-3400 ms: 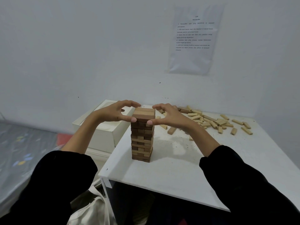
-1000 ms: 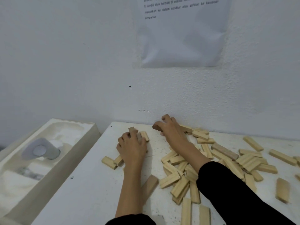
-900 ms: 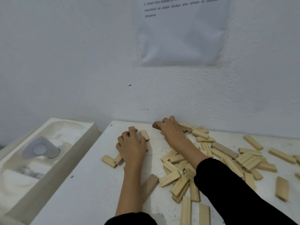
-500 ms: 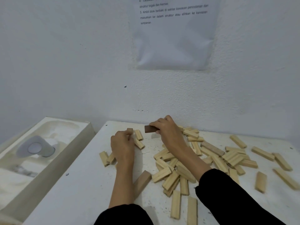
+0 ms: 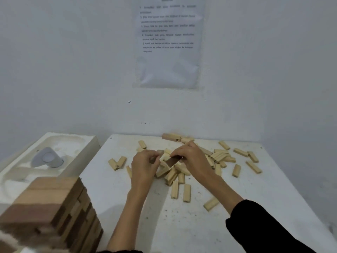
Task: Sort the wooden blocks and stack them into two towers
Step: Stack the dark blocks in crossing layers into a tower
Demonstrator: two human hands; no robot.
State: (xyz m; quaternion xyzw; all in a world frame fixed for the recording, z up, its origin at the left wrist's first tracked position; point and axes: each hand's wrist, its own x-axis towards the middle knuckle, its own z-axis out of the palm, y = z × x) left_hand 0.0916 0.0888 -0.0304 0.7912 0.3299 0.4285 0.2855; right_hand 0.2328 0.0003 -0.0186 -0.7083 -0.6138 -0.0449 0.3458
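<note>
A tower of dark wooden blocks point(image 5: 54, 212) stands close to me at the lower left of the white table point(image 5: 246, 207). Several light blocks point(image 5: 220, 156) lie scattered over the far half of the table. My right hand point(image 5: 189, 157) pinches a dark brown block point(image 5: 173, 161) above the pile. My left hand point(image 5: 145, 165), just left of it, grips a light block point(image 5: 159, 154) between curled fingers. Both hands hover over the middle of the pile, nearly touching.
A white moulded foam box point(image 5: 47, 157) sits left of the table. The white wall with a taped printed sheet point(image 5: 169, 42) stands right behind the table. Two light blocks point(image 5: 116, 162) lie apart at the left of the pile.
Both hands lifted off the pile and drew back toward me, each carrying a block. My view pulled back and down, so the dark tower now shows at the lower left.
</note>
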